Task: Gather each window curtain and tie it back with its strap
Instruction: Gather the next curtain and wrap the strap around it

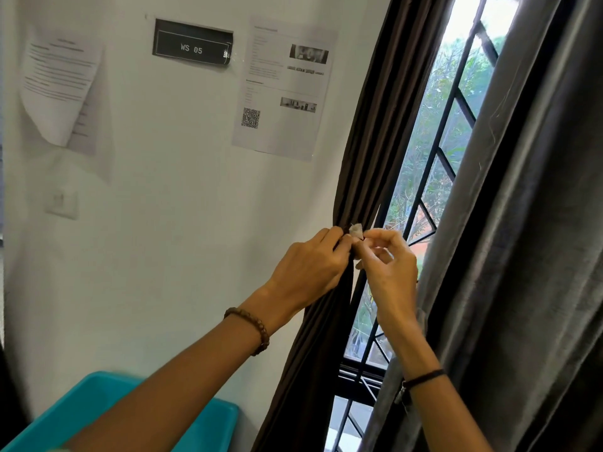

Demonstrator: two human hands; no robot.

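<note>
The dark brown left curtain (375, 132) hangs gathered into a narrow bundle at the window's left edge. At its waist a strap end with a pale patch (356, 230) sticks out. My left hand (310, 265) grips the bundle and strap from the left, fingers curled round the fabric. From the right, my right hand (388, 265) pinches the strap end with thumb and forefinger. A grey right curtain (528, 223) hangs loose over the window's right side.
The window (434, 148) has a black diamond grille with greenery beyond. On the white wall are papers (280, 89), a black "WS 05" sign (192, 44) and a switch (62, 200). A teal bin (98, 406) stands below left.
</note>
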